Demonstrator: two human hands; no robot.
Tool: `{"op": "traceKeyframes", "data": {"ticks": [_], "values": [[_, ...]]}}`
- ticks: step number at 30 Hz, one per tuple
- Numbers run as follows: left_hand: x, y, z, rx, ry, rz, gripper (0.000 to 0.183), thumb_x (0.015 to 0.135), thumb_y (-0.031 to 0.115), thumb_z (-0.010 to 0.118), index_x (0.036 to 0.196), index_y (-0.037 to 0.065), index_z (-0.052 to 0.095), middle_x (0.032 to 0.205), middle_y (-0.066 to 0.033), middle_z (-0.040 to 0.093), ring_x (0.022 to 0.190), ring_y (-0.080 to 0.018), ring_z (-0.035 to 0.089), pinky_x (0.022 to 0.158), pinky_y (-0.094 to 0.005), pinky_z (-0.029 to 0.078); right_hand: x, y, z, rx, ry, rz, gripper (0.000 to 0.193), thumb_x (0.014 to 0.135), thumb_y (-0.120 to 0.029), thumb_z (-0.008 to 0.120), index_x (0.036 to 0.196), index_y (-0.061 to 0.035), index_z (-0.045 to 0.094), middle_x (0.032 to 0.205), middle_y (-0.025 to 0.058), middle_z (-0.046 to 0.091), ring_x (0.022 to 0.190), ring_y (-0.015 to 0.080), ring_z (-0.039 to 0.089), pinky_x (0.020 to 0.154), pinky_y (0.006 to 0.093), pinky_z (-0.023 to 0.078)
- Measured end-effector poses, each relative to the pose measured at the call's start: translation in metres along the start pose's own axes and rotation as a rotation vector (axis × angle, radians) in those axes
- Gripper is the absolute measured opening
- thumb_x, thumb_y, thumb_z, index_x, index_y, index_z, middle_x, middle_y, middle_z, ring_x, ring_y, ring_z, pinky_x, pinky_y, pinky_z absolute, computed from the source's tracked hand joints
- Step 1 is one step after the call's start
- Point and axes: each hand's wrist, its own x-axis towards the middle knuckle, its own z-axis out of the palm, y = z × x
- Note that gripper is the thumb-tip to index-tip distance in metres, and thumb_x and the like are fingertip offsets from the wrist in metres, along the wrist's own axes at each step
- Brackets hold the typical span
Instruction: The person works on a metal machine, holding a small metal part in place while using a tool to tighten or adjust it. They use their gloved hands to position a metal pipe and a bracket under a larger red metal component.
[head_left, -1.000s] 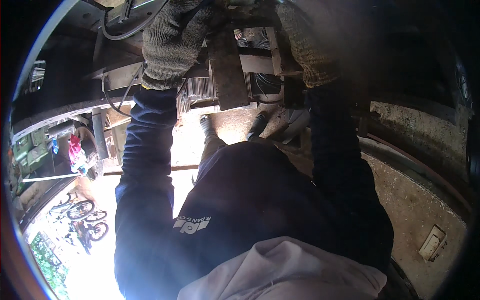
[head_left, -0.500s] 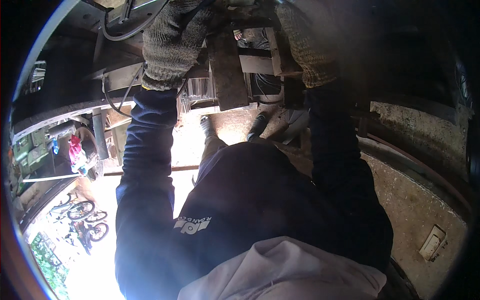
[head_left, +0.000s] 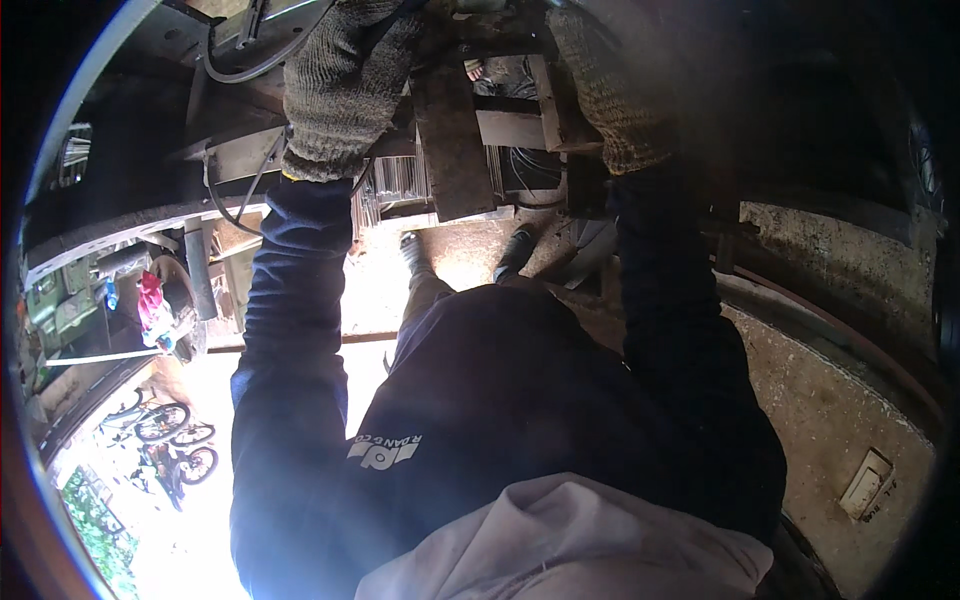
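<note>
My left hand (head_left: 345, 95), in a grey-brown knitted glove, reaches up to the top edge of the view, beside dark metal framework. In a matching glove, my right hand (head_left: 622, 100) is at the same height on the other side, partly in shadow. The fingers of both hands are cut off or lost in the dark, so what they grip cannot be made out. Between the hands a flat brown bar (head_left: 455, 150) extends toward me, with a short upright piece (head_left: 548, 100) right of it, near my right glove. Both dark blue sleeves are stretched forward.
A curved grey cable (head_left: 235, 75) is left of my left hand. Stacked thin strips (head_left: 400, 178) lie below the framework. Bicycles (head_left: 165, 430) stand in bright light at lower left, below a pink cloth-like thing (head_left: 153, 310). At right is a stained wall (head_left: 800, 400) with a switch plate (head_left: 866, 485).
</note>
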Motion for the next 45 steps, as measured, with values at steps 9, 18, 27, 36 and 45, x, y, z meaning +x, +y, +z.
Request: {"op": "traceKeyframes", "data": {"ticks": [9, 18, 27, 36, 45], "values": [[-0.002, 0.004, 0.009, -0.151, 0.06, -0.146, 0.032, 0.102, 0.002, 0.055, 0.133, -0.004, 0.06, 0.118, -0.0133, 0.074, 0.106, -0.0183, 0.072, 0.09, -0.0315, 0.059, 0.002, 0.001, 0.0, -0.052, -0.019, -0.043, 0.036, 0.102, -0.022, 0.067, 0.131, 0.0002, 0.065, 0.128, 0.0137, 0.068, 0.121, 0.025, 0.062, 0.106, 0.037, 0.048], [-0.005, -0.013, 0.0, 0.108, 0.065, -0.043, 0.028, 0.102, 0.004, 0.059, 0.128, -0.002, 0.064, 0.113, -0.0106, 0.076, 0.097, -0.0154, 0.071, 0.086, -0.0297, 0.056, 0.002, -0.006, -0.003, 0.063, -0.049, 0.015, 0.036, 0.103, -0.021, 0.064, 0.132, 0.0011, 0.063, 0.129, 0.0134, 0.066, 0.121, 0.024, 0.061, 0.105, 0.036, 0.048], [-0.018, -0.037, -0.013, 0.234, 0.13, -0.053, 0.033, 0.097, 0.01, 0.072, 0.13, 0.006, 0.069, 0.12, -0.0082, 0.074, 0.103, -0.0137, 0.069, 0.094, -0.029, 0.052, 0.001, -0.005, -0.003, -0.054, -0.058, -0.034, 0.036, 0.104, -0.021, 0.064, 0.132, 0.001, 0.064, 0.127, 0.0142, 0.067, 0.118, 0.0231, 0.063, 0.102, 0.0355, 0.05], [-0.017, -0.03, -0.014, 0.318, 0.122, -0.12, 0.033, 0.097, 0.013, 0.073, 0.129, 0.008, 0.07, 0.119, -0.0053, 0.074, 0.097, -0.0112, 0.067, 0.088, -0.0281, 0.053, 0.003, -0.012, -0.005, -0.05, -0.054, -0.067, 0.034, 0.104, -0.019, 0.064, 0.13, 0.0022, 0.064, 0.124, 0.014, 0.068, 0.115, 0.0227, 0.064, 0.101, 0.0354, 0.05], [-0.018, -0.036, -0.013, 0.197, 0.125, -0.059, 0.033, 0.097, 0.013, 0.072, 0.129, 0.007, 0.07, 0.117, -0.0058, 0.075, 0.095, -0.0117, 0.068, 0.087, -0.0284, 0.053, 0.005, -0.017, -0.004, -0.137, -0.037, -0.121, 0.034, 0.103, -0.017, 0.064, 0.131, 0.0019, 0.063, 0.125, 0.0147, 0.068, 0.115, 0.0241, 0.065, 0.1, 0.0356, 0.051]]}}
